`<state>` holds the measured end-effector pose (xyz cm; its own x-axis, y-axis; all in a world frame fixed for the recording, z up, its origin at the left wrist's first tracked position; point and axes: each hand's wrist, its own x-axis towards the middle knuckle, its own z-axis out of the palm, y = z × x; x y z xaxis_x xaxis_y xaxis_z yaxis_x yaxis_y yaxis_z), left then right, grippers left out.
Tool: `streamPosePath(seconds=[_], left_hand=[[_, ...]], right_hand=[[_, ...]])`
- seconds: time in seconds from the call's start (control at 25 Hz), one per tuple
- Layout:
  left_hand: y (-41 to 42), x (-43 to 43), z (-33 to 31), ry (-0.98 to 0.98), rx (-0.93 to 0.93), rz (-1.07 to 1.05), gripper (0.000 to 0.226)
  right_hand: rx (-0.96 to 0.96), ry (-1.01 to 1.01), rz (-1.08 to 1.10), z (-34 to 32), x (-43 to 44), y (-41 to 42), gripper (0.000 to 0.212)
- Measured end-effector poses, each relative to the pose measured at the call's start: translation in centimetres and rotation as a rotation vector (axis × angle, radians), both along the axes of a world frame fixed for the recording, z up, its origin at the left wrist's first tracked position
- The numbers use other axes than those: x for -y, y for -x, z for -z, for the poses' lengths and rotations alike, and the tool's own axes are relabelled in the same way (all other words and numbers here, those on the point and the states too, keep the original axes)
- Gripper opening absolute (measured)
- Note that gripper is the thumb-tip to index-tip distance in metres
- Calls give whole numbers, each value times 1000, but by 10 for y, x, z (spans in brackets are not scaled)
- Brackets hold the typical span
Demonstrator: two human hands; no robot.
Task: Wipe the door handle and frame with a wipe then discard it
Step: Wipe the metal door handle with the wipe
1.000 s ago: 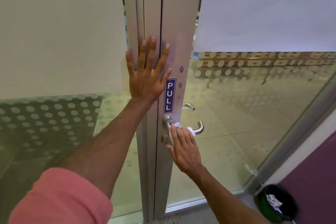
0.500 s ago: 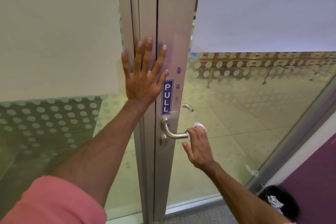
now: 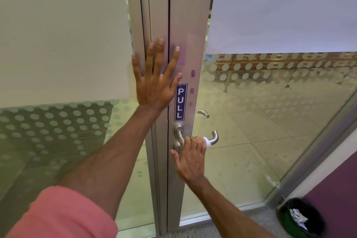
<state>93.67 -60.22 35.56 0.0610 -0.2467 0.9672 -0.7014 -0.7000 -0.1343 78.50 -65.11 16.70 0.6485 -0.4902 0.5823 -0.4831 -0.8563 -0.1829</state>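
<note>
A silver lever door handle point(image 3: 214, 137) sticks out of the aluminium door frame point(image 3: 189, 25), just below a blue PULL sticker point(image 3: 180, 102). My right hand point(image 3: 190, 158) wraps a white wipe point(image 3: 207, 142) around the middle of the lever; only a small part of the wipe shows past my fingers. My left hand point(image 3: 155, 79) lies flat with fingers spread on the frame, above and left of the handle, holding nothing.
A black bin point(image 3: 300, 216) with a green liner and crumpled white paper stands on the floor at the lower right. Frosted, dotted glass panels flank the frame. A second handle point(image 3: 202, 112) shows through the glass. A purple wall is at the far right.
My right hand slid with the wipe from the lever's outer end back toward the frame, so the curved tip now shows bare. My left hand stayed pressed on the frame.
</note>
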Motion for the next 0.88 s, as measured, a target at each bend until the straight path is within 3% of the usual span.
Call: streamPosePath(seconds=[0.24, 0.44, 0.64, 0.76, 0.88], left_hand=[[0, 0, -1, 2, -3, -1, 63], [1, -1, -3, 1, -4, -11, 63], [2, -1, 0, 1, 1, -5, 63], [0, 0, 0, -4, 5, -11, 64], [1, -1, 0, -7, 1, -5, 64]], right_hand=[[-60, -80, 159, -7, -39, -31, 67], [-23, 183, -119, 8, 17, 8, 58], [-40, 270, -331, 2, 96, 44, 47], [-38, 229, -382, -2, 106, 45, 45], [102, 98, -301, 3, 85, 41, 34]])
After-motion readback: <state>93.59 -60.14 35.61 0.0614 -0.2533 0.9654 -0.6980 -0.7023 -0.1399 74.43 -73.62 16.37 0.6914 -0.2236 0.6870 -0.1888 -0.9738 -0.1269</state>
